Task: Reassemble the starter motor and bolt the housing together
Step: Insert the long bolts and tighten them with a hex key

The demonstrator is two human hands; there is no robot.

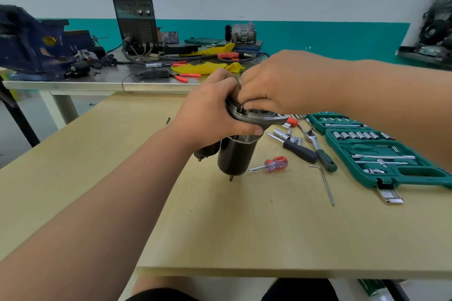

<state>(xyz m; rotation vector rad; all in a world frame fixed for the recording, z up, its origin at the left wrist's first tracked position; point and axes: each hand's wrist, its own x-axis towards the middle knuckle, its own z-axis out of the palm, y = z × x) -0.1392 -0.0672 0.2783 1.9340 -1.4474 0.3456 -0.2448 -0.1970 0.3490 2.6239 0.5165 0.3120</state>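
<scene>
The starter motor (236,156) stands upright on the wooden table (244,227), black cylinder down, with two through-bolt tips sticking out below. A smaller black solenoid (206,150) hangs at its left side. My left hand (212,107) grips the grey metal nose housing (266,120) at the top and steadies it. My right hand (274,80) comes from the right, its fingertips curled down into the open mouth of the housing. What the fingers pinch there is hidden.
To the right lie a red-handled screwdriver (275,164), a ratchet (322,154), a black-handled driver (298,149), a hex key (325,183) and an open green socket case (381,151). A metal bench (97,83) behind carries a welder (135,23), a blue vise (31,44), yellow gloves and pliers.
</scene>
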